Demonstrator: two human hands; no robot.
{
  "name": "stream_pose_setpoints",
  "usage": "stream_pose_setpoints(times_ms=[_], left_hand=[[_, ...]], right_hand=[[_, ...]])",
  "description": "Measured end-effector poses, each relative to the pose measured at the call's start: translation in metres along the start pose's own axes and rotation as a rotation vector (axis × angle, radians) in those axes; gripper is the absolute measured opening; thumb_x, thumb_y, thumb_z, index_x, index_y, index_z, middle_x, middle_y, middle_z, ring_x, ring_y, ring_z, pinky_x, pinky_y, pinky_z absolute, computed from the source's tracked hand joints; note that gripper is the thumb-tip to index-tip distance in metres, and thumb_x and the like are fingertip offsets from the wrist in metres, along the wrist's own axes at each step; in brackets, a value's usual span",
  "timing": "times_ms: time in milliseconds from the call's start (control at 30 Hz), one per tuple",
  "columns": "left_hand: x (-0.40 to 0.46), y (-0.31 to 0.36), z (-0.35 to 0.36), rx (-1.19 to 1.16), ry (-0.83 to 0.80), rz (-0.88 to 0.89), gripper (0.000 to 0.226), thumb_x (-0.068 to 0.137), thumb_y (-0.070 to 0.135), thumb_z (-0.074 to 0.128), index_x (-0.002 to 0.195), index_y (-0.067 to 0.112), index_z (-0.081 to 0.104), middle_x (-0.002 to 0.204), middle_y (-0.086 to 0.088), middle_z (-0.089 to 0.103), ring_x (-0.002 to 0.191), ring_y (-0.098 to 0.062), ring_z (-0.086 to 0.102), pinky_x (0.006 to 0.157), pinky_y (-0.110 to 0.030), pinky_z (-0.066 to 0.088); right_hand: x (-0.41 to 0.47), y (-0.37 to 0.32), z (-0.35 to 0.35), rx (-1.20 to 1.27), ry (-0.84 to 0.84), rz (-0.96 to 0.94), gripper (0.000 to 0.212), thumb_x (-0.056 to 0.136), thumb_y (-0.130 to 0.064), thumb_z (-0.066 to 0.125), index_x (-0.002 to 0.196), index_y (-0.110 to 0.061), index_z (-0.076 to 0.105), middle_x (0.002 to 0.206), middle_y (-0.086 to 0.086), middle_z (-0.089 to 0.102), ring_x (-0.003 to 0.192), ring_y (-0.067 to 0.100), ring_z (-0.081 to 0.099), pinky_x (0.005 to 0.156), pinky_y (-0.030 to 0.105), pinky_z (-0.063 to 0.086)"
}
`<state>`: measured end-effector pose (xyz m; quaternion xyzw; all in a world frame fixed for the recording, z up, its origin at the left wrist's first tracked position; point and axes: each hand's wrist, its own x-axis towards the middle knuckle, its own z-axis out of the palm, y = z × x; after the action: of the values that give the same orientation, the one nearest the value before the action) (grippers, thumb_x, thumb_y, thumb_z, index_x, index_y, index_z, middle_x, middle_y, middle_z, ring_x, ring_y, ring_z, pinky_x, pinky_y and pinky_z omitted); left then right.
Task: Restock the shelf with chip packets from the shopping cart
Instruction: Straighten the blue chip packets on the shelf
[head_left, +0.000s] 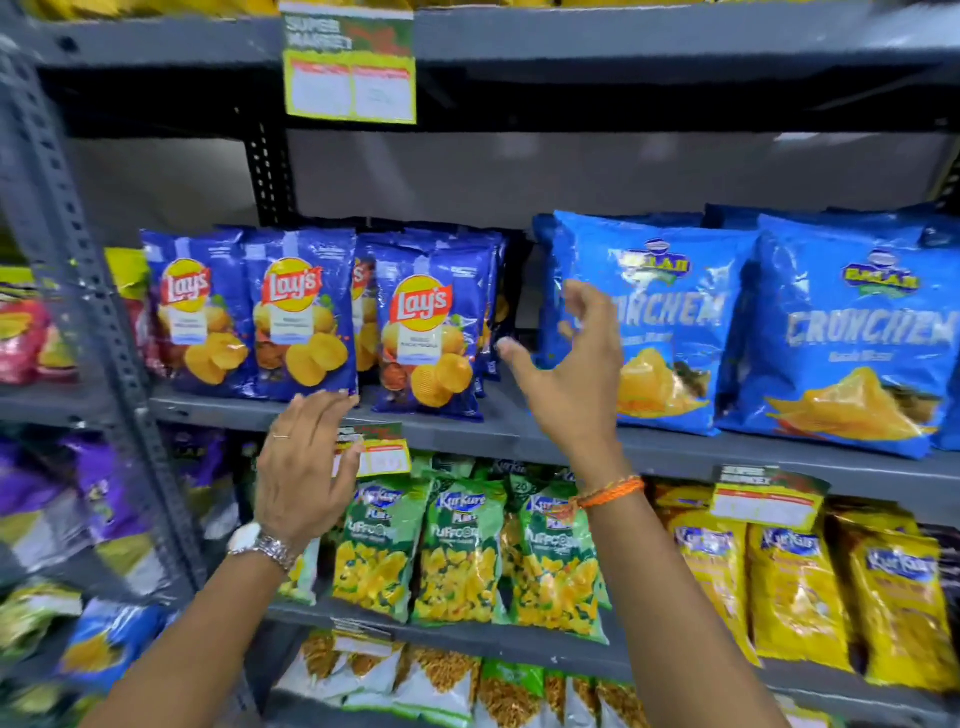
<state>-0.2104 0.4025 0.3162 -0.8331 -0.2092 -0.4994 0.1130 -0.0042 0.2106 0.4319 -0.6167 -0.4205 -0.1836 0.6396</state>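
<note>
Grey shelf (519, 431) across the scene, dark blue Lay's packets (304, 317) standing at its left, light blue Cruncheem packets (852, 332) at right. Left hand (306, 467) spread flat, fingertips touching the lower edge of a front Lay's packet. Right hand (566, 364) open, fingers curled, empty, between both rows.

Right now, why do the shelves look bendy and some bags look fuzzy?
Head view: the wide lens bows the grey shelf and post at the edges; the purple bags at far left are smeared, while the Lay's bags in the middle are sharper; glare streaks the shiny Crunchem bags; both hands look slightly blurred.
</note>
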Motion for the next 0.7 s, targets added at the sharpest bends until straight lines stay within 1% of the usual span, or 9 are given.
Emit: stream_pose_setpoints(times_ms=[100,233,300,367,433,500,533,633,700], left_hand=[[-0.006,-0.043,-0.004,0.004,-0.033,0.001,0.045,0.099,0.032,0.046,0.130,0.004,0.062,0.132,-0.013,0.063,0.125,-0.035,0.056,0.113,-0.049,0.038],[-0.012,-0.075,0.000,-0.013,-0.071,-0.015,0.048,0.101,0.035,0.041,0.126,0.002,0.064,0.127,-0.016,0.065,0.121,-0.039,0.059,0.109,-0.049,0.039],[-0.013,-0.085,0.004,-0.056,-0.085,0.009,0.049,0.101,0.036,0.040,0.127,0.002,0.064,0.127,-0.017,0.066,0.120,-0.039,0.059,0.109,-0.048,0.038],[-0.013,-0.091,0.008,-0.105,-0.075,0.044,0.046,0.102,0.034,0.041,0.128,0.003,0.062,0.127,-0.016,0.065,0.120,-0.036,0.058,0.112,-0.046,0.038],[-0.014,-0.093,0.012,-0.152,-0.048,0.055,0.044,0.102,0.033,0.042,0.129,0.004,0.062,0.125,-0.014,0.065,0.119,-0.031,0.056,0.113,-0.044,0.037],[-0.015,-0.093,0.016,-0.189,-0.018,0.039,0.042,0.102,0.031,0.043,0.128,0.005,0.062,0.124,-0.013,0.064,0.119,-0.029,0.055,0.112,-0.044,0.037],[-0.015,-0.092,0.018,-0.200,0.002,0.033,0.040,0.101,0.031,0.044,0.127,0.006,0.062,0.123,-0.012,0.064,0.118,-0.029,0.055,0.112,-0.043,0.037],[-0.015,-0.093,0.023,-0.234,0.031,0.019,0.038,0.102,0.031,0.043,0.125,0.007,0.061,0.122,-0.011,0.064,0.117,-0.028,0.055,0.112,-0.042,0.036],[-0.016,-0.093,0.024,-0.256,0.037,0.000,0.039,0.103,0.033,0.041,0.125,0.008,0.062,0.123,-0.010,0.065,0.118,-0.028,0.056,0.113,-0.042,0.036]], right_hand=[[-0.001,-0.003,0.048,-0.026,-0.260,0.191,0.093,0.071,-0.029,0.091,0.144,-0.009,0.037,0.131,0.004,0.051,0.128,0.025,0.053,0.104,0.034,0.046],[0.000,0.006,0.080,-0.108,-0.352,0.337,0.096,0.071,-0.028,0.091,0.146,-0.011,0.035,0.116,-0.001,0.058,0.113,0.024,0.063,0.098,0.036,0.053],[-0.004,0.010,0.088,-0.104,-0.325,0.356,0.089,0.071,-0.025,0.092,0.142,-0.010,0.040,0.098,-0.011,0.057,0.089,0.010,0.062,0.082,0.017,0.055],[-0.008,0.011,0.094,-0.099,-0.282,0.346,0.079,0.072,-0.021,0.091,0.137,-0.007,0.047,0.085,-0.019,0.050,0.073,-0.002,0.053,0.061,0.002,0.046],[-0.013,0.010,0.099,-0.096,-0.261,0.347,0.073,0.075,-0.020,0.090,0.134,-0.006,0.050,0.094,-0.011,0.061,0.080,0.003,0.059,0.067,0.006,0.050],[-0.016,0.006,0.102,-0.101,-0.245,0.343,0.071,0.076,-0.022,0.089,0.134,-0.005,0.052,0.116,0.007,0.068,0.098,0.019,0.064,0.086,0.028,0.057],[-0.018,0.004,0.103,-0.108,-0.239,0.344,0.071,0.076,-0.023,0.088,0.134,-0.005,0.052,0.122,0.010,0.067,0.103,0.021,0.063,0.090,0.034,0.057],[-0.019,0.002,0.108,-0.122,-0.215,0.361,0.072,0.076,-0.025,0.089,0.134,-0.005,0.053,0.125,0.012,0.066,0.111,0.025,0.063,0.094,0.040,0.057],[-0.019,0.004,0.110,-0.122,-0.182,0.381,0.070,0.074,-0.028,0.090,0.132,-0.008,0.056,0.121,0.009,0.068,0.110,0.023,0.064,0.092,0.037,0.058]])
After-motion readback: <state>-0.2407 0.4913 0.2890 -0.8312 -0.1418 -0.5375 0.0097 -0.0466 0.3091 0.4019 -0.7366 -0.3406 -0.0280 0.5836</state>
